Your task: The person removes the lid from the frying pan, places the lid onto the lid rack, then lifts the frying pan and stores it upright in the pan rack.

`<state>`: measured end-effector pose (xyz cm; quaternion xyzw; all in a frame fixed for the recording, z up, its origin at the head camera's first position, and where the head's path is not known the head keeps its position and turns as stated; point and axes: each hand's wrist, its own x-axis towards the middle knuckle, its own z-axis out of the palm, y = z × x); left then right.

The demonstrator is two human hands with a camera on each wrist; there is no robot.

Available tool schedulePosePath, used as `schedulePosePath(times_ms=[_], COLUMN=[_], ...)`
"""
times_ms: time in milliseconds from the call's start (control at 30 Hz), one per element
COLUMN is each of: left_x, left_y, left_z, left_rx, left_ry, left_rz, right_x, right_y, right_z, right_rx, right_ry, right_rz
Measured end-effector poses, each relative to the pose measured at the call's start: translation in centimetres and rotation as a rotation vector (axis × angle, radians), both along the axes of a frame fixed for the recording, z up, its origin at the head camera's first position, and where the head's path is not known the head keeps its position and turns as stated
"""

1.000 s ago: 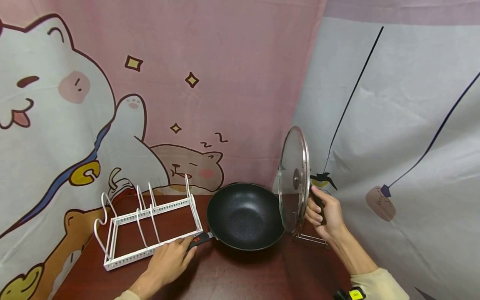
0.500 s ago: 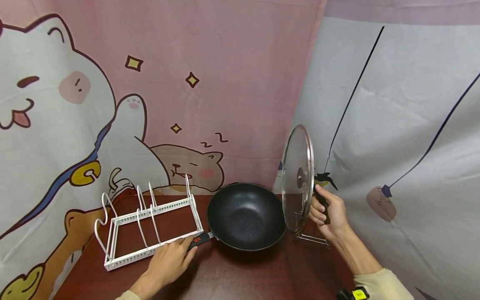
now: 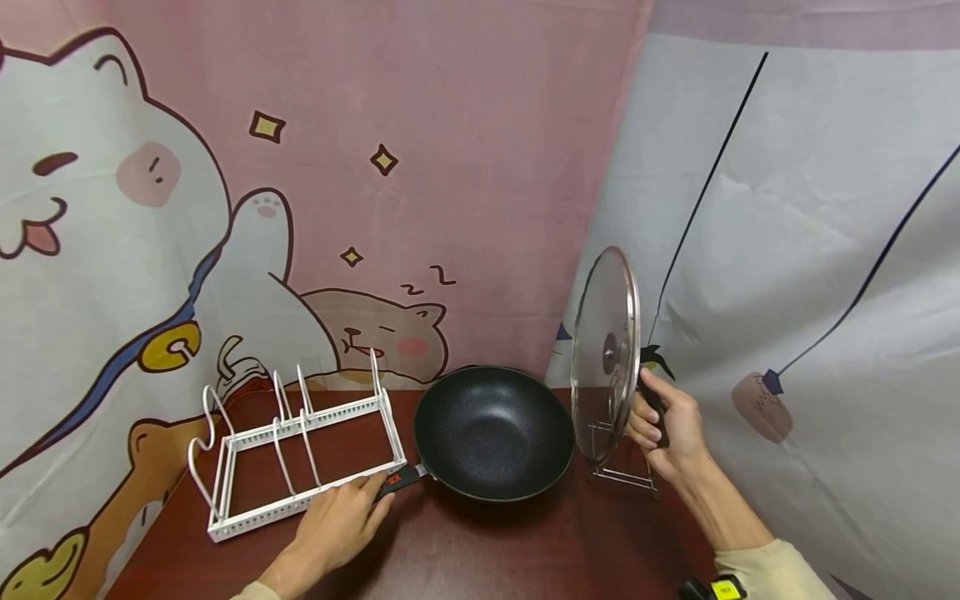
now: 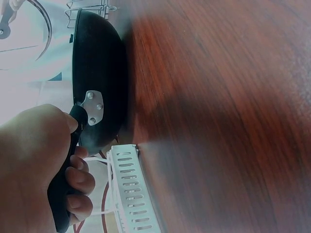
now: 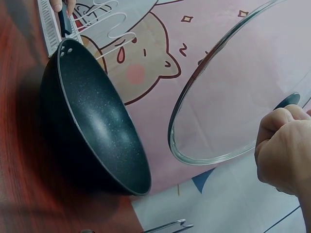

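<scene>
A black wok [image 3: 491, 437] sits on the table, its inside bare to view. My left hand [image 3: 337, 521] grips the wok's black handle [image 4: 60, 187], with the fingers curled round it in the left wrist view. To the right of the wok, a round glass lid [image 3: 600, 350] with a metal rim is held upright on its edge, above the table. My right hand [image 3: 671, 425] grips the lid's black handle [image 3: 651, 404]. In the right wrist view the lid stands apart from the wok's rim, and the hand covers part of the handle.
On the left stands a white rack [image 3: 262, 508] with upright wire dividers, close by the wok handle. A small metal wire stand [image 3: 626, 477] is on the table [image 3: 517, 550] behind and below the lid. A printed cloth [image 3: 487, 167] hangs round the back and right side.
My right hand has moved the lid a little to the right, away from the wok, uncovering more of the wire stand. The left hand and wok have stayed put.
</scene>
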<state>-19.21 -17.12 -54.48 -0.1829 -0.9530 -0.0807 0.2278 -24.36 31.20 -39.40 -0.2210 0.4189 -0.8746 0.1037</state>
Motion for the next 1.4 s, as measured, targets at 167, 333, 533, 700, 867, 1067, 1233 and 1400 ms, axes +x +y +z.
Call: schedulePosePath(times_ms=[167,333,533,700,867,1067,1233,1400], left_x=[0.0,0.0,0.0,0.0,0.0,-0.1,0.0,0.0], left_y=[0.0,0.0,-0.1,-0.1,-0.1,-0.1,-0.1,-0.1], left_z=[-0.1,-0.1,0.0,0.0,0.0,0.1,0.1,0.1], left_rx=[-0.001,0.001,0.004,0.007,0.006,0.005,0.001,0.003], left_ry=[0.003,0.007,0.016,0.017,0.031,0.031,0.012,-0.009], left_rz=[0.000,-0.002,-0.009,-0.011,-0.016,-0.015,-0.008,-0.005], right_x=[0.0,-0.1,0.1,0.2,0.2,0.3,0.4,0.5], right_y=[0.3,0.5,0.7,0.9,1.3,1.6,1.9,2.1], right_z=[-0.1,-0.1,0.0,0.1,0.3,0.5,0.5,0.7], right_rx=[-0.003,-0.048,-0.027,-0.032,-0.073,-0.075,-0.074,-0.072], right_ry=[-0.010,0.009,0.022,0.027,0.019,0.036,0.047,0.051], right_rz=[-0.012,0.022,0.003,0.011,0.054,0.069,0.066,0.055])
